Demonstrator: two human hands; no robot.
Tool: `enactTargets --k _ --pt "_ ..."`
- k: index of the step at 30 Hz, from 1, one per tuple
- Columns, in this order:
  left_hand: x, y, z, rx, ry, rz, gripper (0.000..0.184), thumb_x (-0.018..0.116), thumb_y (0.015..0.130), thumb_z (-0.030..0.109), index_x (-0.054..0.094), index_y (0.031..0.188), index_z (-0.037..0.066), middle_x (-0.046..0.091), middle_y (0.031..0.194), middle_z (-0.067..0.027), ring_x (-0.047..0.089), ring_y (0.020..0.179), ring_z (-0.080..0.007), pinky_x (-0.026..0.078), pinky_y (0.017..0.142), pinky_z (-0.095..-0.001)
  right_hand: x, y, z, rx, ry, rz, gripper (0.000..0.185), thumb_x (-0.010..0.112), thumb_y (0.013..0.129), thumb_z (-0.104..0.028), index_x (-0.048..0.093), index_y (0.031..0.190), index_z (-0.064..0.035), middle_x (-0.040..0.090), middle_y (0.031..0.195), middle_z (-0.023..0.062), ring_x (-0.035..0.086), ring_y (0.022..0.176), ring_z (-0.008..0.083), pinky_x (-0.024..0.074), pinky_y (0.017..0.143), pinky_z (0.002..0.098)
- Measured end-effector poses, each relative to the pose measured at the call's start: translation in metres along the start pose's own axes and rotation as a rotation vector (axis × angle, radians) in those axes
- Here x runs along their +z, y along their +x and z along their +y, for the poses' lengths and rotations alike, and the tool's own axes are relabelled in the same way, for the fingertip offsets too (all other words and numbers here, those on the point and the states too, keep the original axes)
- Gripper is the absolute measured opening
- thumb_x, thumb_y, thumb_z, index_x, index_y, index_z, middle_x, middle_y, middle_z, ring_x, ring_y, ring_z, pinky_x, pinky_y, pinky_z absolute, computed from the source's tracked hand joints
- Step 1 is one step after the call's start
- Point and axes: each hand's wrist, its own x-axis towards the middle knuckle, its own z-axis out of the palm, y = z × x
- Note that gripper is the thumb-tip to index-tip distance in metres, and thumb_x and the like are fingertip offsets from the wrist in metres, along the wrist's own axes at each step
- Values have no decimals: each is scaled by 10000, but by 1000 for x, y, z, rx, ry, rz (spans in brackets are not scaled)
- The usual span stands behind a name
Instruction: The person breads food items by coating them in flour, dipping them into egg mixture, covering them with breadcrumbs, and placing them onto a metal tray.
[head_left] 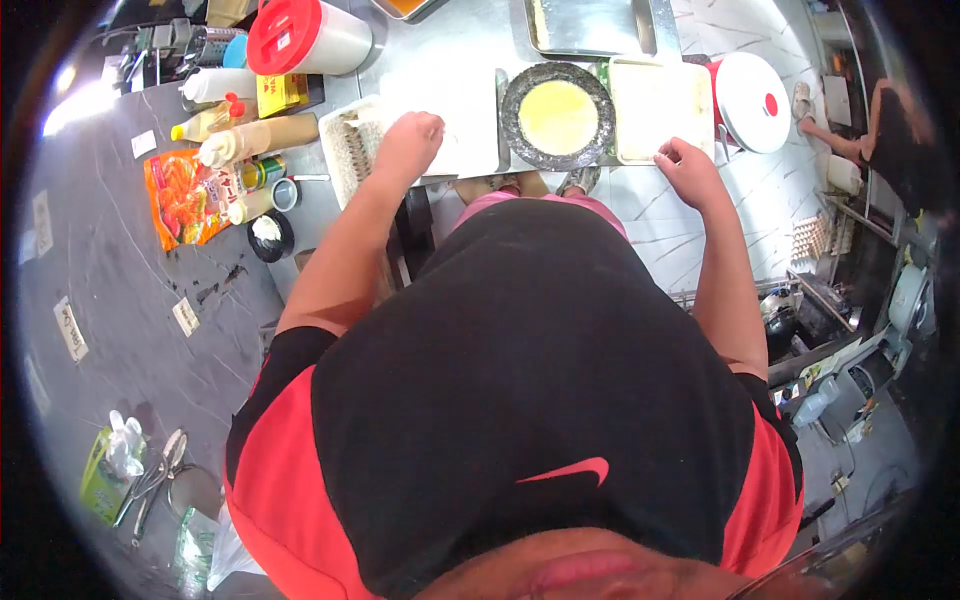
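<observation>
My left hand (410, 147) is over the left end of a white board (465, 120), its fingers curled together; whatever they hold, if anything, is too small to make out. Beside it lies a tray with a brush-like, speckled surface (350, 160). My right hand (688, 170) is at the front right corner of a pale rectangular tray (640, 112), thumb and fingers bent, with a small gap between them. Between the board and that tray stands a dark speckled round dish (516, 135) with a yellow content (557, 117).
A red-lidded container (340, 42), squeeze bottles (262, 138) and an orange packet (185, 200) are at the left. A metal tray (590, 50) lies behind the dish. A white round lid (752, 103) is at the right. Another person (890, 140) is at the far right.
</observation>
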Motion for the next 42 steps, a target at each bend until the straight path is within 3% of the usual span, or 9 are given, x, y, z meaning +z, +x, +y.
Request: enactTargets --k 8,16,20,23,26,29,33,36,42 --pt "14 -25 -17 19 30 -176 148 706 959 132 802 1012 32 785 1042 -179 735 1060 -368 593 980 -497 15 -1 6 3 -48 -8 262 735 1041 -249 728 1148 -9 780 989 127 730 916 252 584 870 394" --pt "-78 19 12 -213 -261 -277 305 803 904 227 816 1146 42 809 1026 -197 770 929 -396 609 871 -463 12 -3 -2 -3 -51 7 321 721 1026 -289 752 1170 -4 808 1075 196 778 990 343 600 905 435" --pt "-2 58 -37 -134 -158 -167 326 753 942 207 802 1217 39 808 1038 -226 792 969 -366 613 889 -456 16 0 -5 -23 -42 -2 326 723 1022 -288 750 1173 -1 808 1080 199 779 1000 343 600 914 437" --pt "8 65 -32 -350 -292 -61 368 678 961 215 782 1277 57 798 1173 -234 749 1161 -421 583 1048 -496 12 -5 -13 18 -27 -29 330 725 1020 -290 748 1173 2 806 1073 198 774 988 344 597 909 436" --pt "22 44 -42 -250 -201 90 490 644 963 178 683 1415 -7 722 1387 -274 682 1294 -432 529 1143 -479 15 -8 -1 18 -37 3 334 728 1020 -296 748 1169 1 802 1057 194 765 963 340 594 898 436" --pt "25 10 -18 -335 8 -138 602 603 961 142 564 1521 -77 615 1534 -318 609 1405 -446 475 1213 -474 15 -14 2 28 -35 -9 339 732 1019 -301 749 1169 3 802 1061 200 767 974 346 593 900 436" --pt "25 -11 21 -525 -368 -240 676 536 944 72 474 1594 -99 551 1595 -347 549 1490 -456 437 1264 -455 17 -13 4 33 -14 -32 339 734 1021 -300 748 1169 5 801 1067 204 769 989 352 592 908 439" --pt "56 -10 8 -379 -745 13 675 498 929 17 489 1598 -70 518 1641 -326 520 1524 -445 423 1280 -453 19 -13 4 22 -10 -28 338 732 1022 -298 748 1168 6 801 1068 205 769 995 357 591 908 440" --pt "38 11 -19 91 32 -126 699 540 908 -65 599 1583 109 535 1689 -170 483 1578 -352 422 1293 -468 15 -7 4 3 -44 -36 340 730 1024 -303 747 1174 3 800 1074 209 770 999 361 591 907 445"
